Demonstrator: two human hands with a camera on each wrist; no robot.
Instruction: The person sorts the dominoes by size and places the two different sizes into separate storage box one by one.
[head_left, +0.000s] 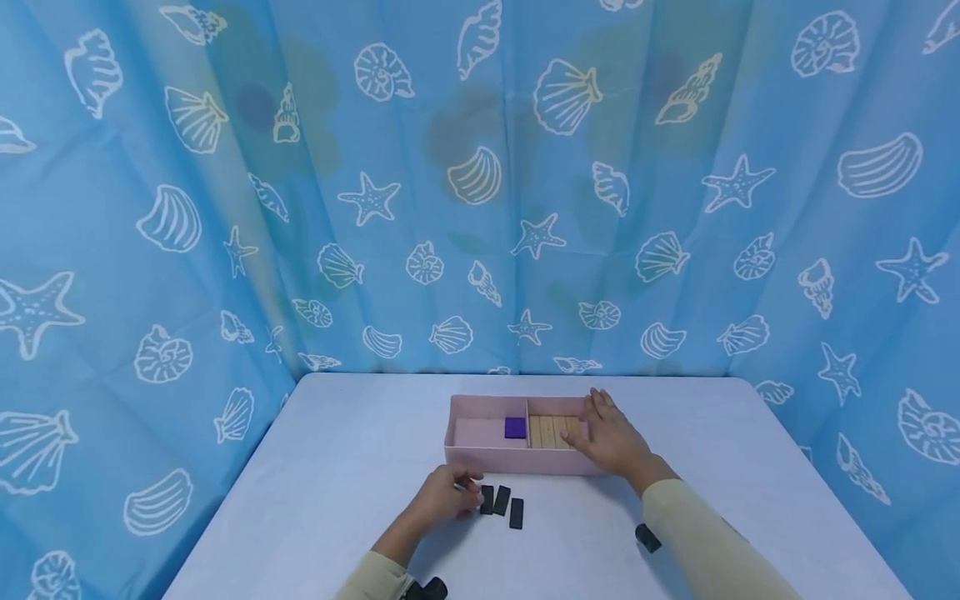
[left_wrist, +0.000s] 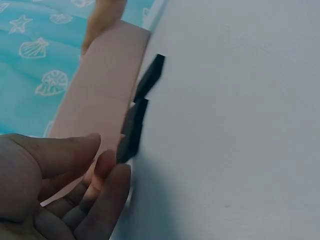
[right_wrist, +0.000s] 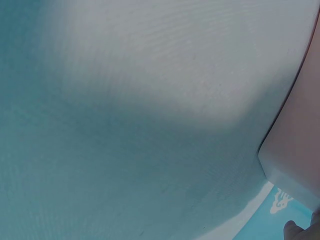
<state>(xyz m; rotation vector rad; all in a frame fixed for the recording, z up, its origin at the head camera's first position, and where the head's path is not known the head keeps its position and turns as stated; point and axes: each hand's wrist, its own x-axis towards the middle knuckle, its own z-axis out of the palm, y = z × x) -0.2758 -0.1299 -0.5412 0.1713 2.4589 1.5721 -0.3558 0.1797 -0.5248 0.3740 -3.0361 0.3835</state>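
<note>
A pink divided box (head_left: 480,461) holds a purple block (head_left: 515,427) against the divider in its left compartment and several wooden pieces (head_left: 547,432) side by side in the right one. My right hand (head_left: 611,437) lies over the box's right end, fingers extended; its fingertips (right_wrist: 299,231) barely show in the right wrist view. In front of the box are three black tiles (head_left: 517,513). My left hand (head_left: 447,493) is beside the leftmost tile (head_left: 487,499). In the left wrist view that hand's fingers (left_wrist: 112,192) are loosely bent, thumb apart, with nothing visible between them.
A white cloth covers the table (head_left: 322,475). Behind and at both sides hangs a blue curtain (head_left: 420,208) with shell and starfish prints. Dark straps or devices (head_left: 425,589) sit at both wrists.
</note>
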